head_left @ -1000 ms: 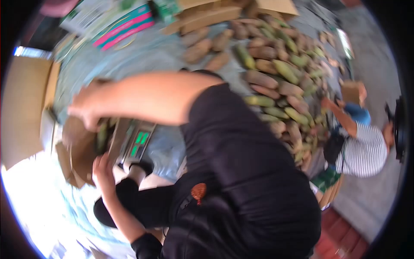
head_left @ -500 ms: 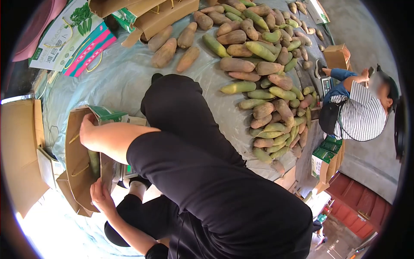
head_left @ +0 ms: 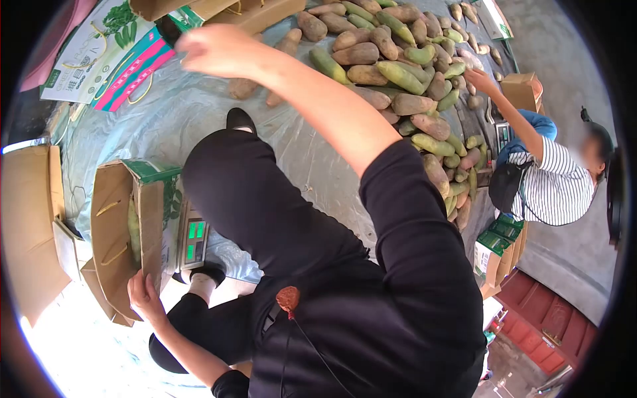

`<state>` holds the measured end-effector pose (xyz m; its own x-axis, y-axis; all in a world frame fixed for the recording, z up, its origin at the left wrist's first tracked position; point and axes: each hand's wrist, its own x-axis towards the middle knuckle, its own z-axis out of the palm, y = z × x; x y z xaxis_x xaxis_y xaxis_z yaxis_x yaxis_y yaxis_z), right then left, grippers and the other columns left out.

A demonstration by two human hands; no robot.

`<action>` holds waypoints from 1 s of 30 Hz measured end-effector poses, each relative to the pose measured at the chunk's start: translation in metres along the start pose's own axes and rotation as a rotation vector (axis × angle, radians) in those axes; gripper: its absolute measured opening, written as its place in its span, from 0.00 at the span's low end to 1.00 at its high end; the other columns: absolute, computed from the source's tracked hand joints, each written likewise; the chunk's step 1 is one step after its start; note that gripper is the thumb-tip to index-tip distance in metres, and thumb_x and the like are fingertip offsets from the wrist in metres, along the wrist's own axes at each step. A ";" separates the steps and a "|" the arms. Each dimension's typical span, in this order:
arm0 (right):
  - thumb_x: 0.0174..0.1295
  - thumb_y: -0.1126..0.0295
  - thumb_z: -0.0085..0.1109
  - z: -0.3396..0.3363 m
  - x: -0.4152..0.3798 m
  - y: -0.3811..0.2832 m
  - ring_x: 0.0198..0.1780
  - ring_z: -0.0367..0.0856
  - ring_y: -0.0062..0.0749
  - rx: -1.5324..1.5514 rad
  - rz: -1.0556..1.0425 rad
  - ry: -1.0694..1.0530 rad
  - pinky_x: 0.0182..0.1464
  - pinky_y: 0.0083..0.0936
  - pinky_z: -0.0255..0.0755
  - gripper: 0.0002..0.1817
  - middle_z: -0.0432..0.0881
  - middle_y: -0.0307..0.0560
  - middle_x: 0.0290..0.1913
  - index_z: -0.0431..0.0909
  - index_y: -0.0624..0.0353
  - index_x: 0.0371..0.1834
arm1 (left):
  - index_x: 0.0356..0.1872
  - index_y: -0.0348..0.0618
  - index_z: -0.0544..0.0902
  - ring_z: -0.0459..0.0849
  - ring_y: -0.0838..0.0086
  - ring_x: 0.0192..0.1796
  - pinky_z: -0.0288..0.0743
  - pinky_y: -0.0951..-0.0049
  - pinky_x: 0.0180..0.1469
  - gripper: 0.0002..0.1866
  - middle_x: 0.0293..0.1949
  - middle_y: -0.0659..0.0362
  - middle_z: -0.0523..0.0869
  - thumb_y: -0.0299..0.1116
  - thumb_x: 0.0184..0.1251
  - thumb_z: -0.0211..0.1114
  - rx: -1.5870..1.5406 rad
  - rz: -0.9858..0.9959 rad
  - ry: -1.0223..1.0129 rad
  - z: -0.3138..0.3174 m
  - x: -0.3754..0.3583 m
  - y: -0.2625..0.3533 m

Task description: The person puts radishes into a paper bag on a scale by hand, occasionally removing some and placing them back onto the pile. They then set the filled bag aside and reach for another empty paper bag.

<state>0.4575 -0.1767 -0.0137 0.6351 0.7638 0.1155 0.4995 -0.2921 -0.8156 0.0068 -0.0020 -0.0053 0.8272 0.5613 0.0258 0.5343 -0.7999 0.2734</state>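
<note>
My left hand pinches the near edge of an open cardboard gift box with a green printed end. Inside that box a pale green radish partly shows. The box stands by a digital scale with lit green digits. My right hand, fingers loosely bent and apart, is over the far left of the sheet. No object shows in it. Beneath its wrist lie a few earth-stained radishes; another radish is just beyond it.
A large heap of radishes covers the plastic sheet. Flat printed cartons and cardboard boxes lie at the far left. At right a person in a striped shirt reaches into the heap, near packed boxes.
My right hand has left the gift box and swung up and away toward the far radishes. My left hand stays at the box edge. The co-worker's arm now reaches to the heap.
</note>
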 end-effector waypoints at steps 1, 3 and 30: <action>0.50 0.62 0.57 -0.001 -0.018 0.046 0.46 0.79 0.44 -0.144 0.064 0.046 0.46 0.37 0.73 0.18 0.82 0.52 0.41 0.79 0.52 0.46 | 0.41 0.36 0.80 0.79 0.61 0.36 0.72 0.67 0.40 0.10 0.32 0.53 0.79 0.22 0.58 0.61 -0.010 0.009 0.013 0.001 0.000 0.000; 0.51 0.65 0.54 0.001 -0.065 0.140 0.49 0.78 0.45 -0.328 0.220 0.025 0.50 0.39 0.71 0.16 0.80 0.49 0.46 0.79 0.51 0.44 | 0.41 0.36 0.79 0.79 0.61 0.36 0.72 0.67 0.40 0.09 0.32 0.53 0.79 0.23 0.59 0.60 -0.018 0.006 0.010 0.003 -0.001 -0.004; 0.36 0.40 0.71 -0.065 -0.241 0.265 0.58 0.69 0.39 -0.862 1.118 -0.093 0.53 0.40 0.68 0.43 0.72 0.44 0.53 0.65 0.51 0.54 | 0.39 0.34 0.77 0.75 0.62 0.30 0.70 0.70 0.34 0.08 0.29 0.52 0.75 0.28 0.67 0.54 -0.067 -0.050 -0.021 0.019 0.004 -0.008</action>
<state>0.4746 -0.4757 -0.2209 0.9057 -0.0764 -0.4169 -0.0143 -0.9886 0.1500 0.0090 0.0024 -0.0252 0.8035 0.5952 -0.0099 0.5630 -0.7544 0.3374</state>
